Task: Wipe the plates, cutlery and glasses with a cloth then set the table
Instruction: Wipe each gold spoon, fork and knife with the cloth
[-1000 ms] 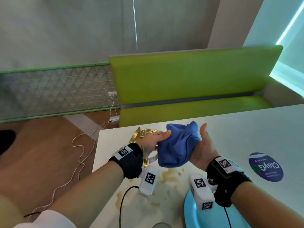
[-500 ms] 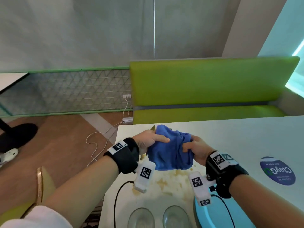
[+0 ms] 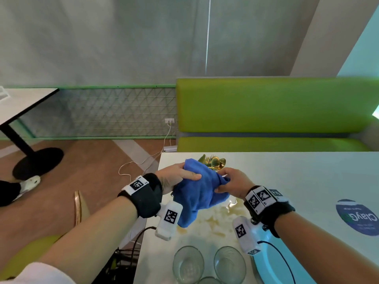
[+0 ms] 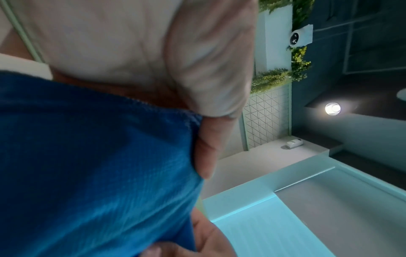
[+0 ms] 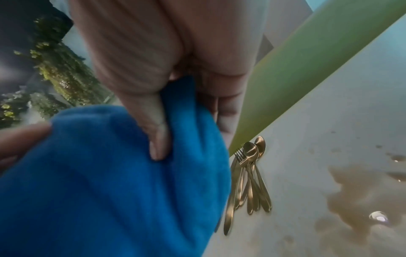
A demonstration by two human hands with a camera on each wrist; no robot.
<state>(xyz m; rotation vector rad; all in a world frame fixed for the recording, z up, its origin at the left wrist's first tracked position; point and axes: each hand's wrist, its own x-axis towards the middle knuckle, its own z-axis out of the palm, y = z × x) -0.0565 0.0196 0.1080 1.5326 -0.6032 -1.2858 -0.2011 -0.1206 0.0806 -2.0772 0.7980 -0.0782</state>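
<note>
A crumpled blue cloth (image 3: 198, 189) hangs above the white table (image 3: 297, 173), held between both hands. My left hand (image 3: 178, 177) grips its left side, thumb lying over the top. My right hand (image 3: 229, 184) pinches its right edge; in the right wrist view the thumb presses into the blue cloth (image 5: 123, 182). The blue cloth (image 4: 94, 165) fills the left wrist view. Gold cutlery (image 3: 214, 162) lies in a bundle behind the cloth; the spoons, fork and knife of the gold cutlery (image 5: 248, 179) show beside the cloth. Clear glasses (image 3: 188, 263) stand at the near edge. A light blue plate (image 3: 266, 267) sits under my right wrist.
A brownish wet stain (image 3: 217, 220) spreads on the table under the cloth. A round blue sticker (image 3: 357, 217) lies at the right. A green bench (image 3: 274, 111) stands behind the table. Another table (image 3: 22, 101) and a white cable (image 3: 143, 160) are at the left.
The view has tilted down, bringing the glasses into sight. The cloth was held up high, the right hand open-palmed; now both hands grip it lower and spread it between them.
</note>
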